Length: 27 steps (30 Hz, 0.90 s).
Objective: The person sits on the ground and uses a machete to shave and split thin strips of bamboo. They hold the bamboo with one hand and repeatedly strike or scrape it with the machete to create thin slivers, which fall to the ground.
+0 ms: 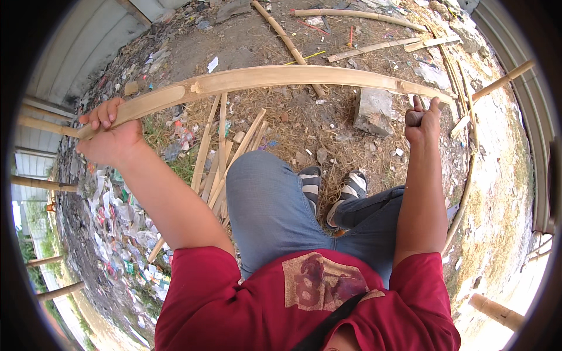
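A long, pale split bamboo strip (pixel 281 76) spans the view in front of me, with a node near its left part. At its left end, my left hand (pixel 111 131) is closed round it, fingers over the top. My right hand (pixel 424 121) is at the strip's right end, two fingertips against its lower edge. The other right fingers are curled. A dark rounded shape shows in that hand, and I cannot tell whether it is a shaded finger or an object. Between the hands, the strip is held above the ground.
A concrete block (pixel 373 111) lies beyond my feet. Split bamboo pieces (pixel 219 152) lie beside my left knee, near scattered plastic litter (pixel 120 213). More bamboo poles (pixel 287 38) lie farther off. Corrugated metal sheets (pixel 88 52) stand at the left, with another wall (pixel 515 52) at the right.
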Each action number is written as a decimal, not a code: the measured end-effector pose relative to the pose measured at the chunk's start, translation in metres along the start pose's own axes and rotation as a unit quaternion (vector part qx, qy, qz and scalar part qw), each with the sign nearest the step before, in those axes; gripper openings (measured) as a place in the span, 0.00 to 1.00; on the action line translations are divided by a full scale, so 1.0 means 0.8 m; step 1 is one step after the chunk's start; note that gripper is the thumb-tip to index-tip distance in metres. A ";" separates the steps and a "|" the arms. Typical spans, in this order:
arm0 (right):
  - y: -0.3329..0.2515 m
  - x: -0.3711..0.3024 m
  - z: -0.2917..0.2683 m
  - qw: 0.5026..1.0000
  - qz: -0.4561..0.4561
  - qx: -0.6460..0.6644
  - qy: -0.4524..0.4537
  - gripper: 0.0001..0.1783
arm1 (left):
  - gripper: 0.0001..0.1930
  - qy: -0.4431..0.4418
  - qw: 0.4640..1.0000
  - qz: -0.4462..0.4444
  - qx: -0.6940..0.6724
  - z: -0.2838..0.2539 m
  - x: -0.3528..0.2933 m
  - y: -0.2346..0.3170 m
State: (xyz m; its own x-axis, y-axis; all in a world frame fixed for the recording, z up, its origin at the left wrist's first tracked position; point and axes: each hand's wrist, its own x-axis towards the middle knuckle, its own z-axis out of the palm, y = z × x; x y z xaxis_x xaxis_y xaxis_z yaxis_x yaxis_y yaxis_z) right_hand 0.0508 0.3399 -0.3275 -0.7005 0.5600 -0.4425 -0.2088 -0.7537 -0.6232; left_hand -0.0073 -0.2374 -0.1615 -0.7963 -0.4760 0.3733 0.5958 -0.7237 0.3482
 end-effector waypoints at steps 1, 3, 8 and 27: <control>0.000 0.010 -0.011 0.999 -0.007 -0.011 0.039 0.25 | 0.38 0.005 1.000 0.001 0.010 0.004 0.001 0.004; 0.013 0.016 -0.017 0.995 -0.012 -0.034 0.095 0.25 | 0.36 -0.031 0.999 0.029 0.008 0.017 -0.009 0.030; 0.028 0.009 -0.025 0.985 -0.015 -0.028 0.172 0.23 | 0.36 0.014 0.983 0.123 0.132 0.051 -0.034 0.064; 0.059 -0.088 0.026 0.862 -0.078 -0.427 -0.263 0.32 | 0.36 -0.114 0.931 0.187 0.291 0.173 -0.029 0.007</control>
State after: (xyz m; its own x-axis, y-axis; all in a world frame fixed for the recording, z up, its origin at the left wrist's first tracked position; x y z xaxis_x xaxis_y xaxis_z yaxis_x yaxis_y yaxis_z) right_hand 0.0760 0.2580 -0.3122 -0.9685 0.2288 -0.0980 0.0936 -0.0300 -0.9952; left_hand 0.0292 -0.1614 -0.0489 -0.5176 -0.4739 0.7124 0.8359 -0.1025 0.5392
